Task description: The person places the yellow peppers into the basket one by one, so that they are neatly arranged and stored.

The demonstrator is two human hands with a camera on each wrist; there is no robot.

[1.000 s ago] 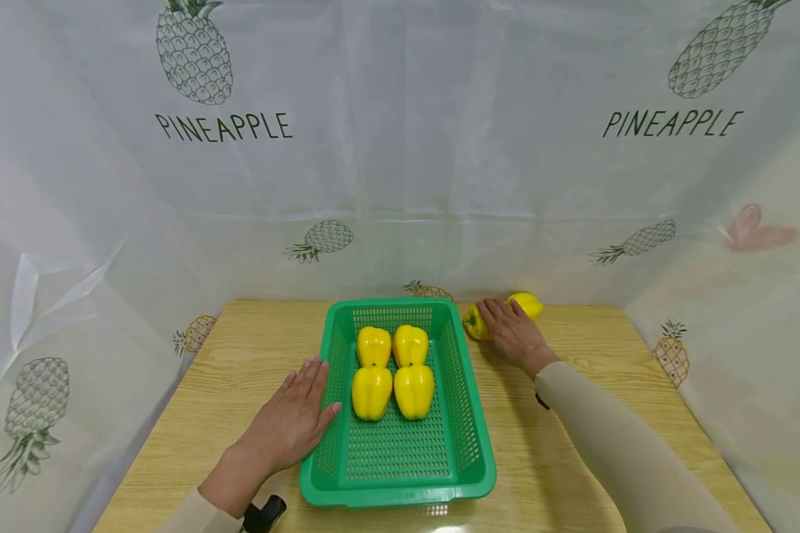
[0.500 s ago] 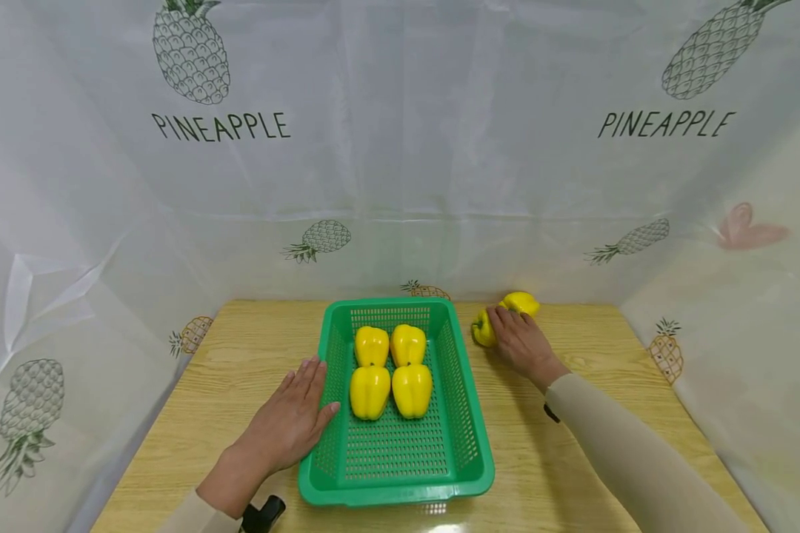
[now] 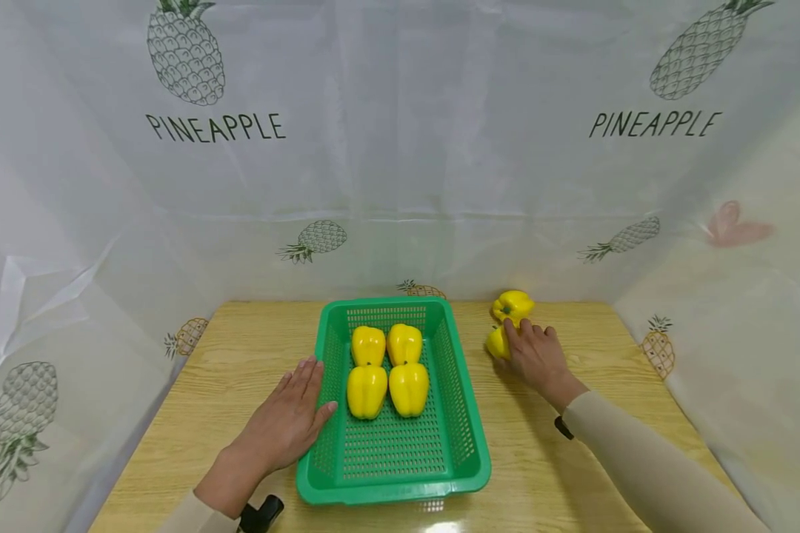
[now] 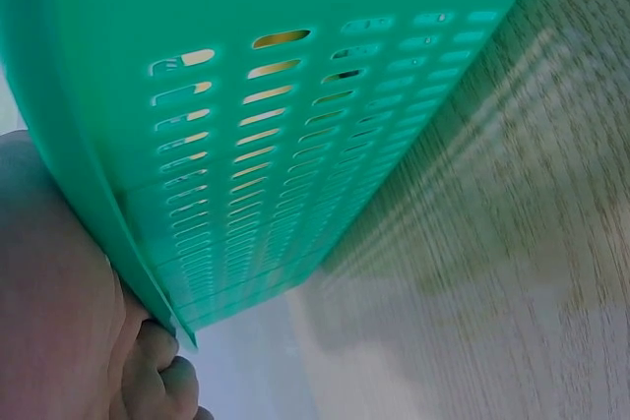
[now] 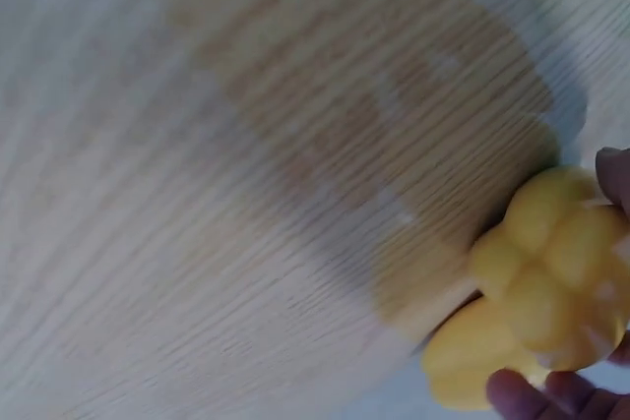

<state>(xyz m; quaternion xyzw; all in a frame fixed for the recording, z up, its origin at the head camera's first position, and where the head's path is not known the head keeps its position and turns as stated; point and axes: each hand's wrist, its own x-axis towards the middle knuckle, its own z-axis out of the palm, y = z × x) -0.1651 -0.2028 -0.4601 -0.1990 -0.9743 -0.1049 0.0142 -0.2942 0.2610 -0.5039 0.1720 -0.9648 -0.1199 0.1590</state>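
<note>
My right hand (image 3: 536, 357) grips a yellow pepper (image 3: 498, 343) on the desk (image 3: 573, 474), right of the green basket (image 3: 470, 444), near the back edge. Fingers curl over the pepper's top. The right wrist view shows the same pepper (image 5: 541, 282), lumpy end toward the camera, with fingertips (image 5: 522, 392) around it. Can't tell if it's off the desk or touching it.

A second yellow pepper (image 3: 513, 304) sits just behind the held one, very close to it; can't tell if they touch. It lies on the desk, by the curtain (image 3: 400, 148).

My left hand (image 3: 287, 423) lies flat, fingers straight, palm down on the desk against the basket's left wall. It holds nothing. The left wrist view shows the basket's slotted wall (image 4: 295, 95) right up against the hand (image 4: 59, 312).

In the basket are four yellow peppers (image 3: 388, 368) in a two-by-two block in the far half, touching each other. The near half is bare mesh.

The curtain is white with a pineapple print and the word PINEAPPLE, and it hangs behind and to both sides of the desk. Beige sleeves are on both arms, with a black strap at each wrist.
</note>
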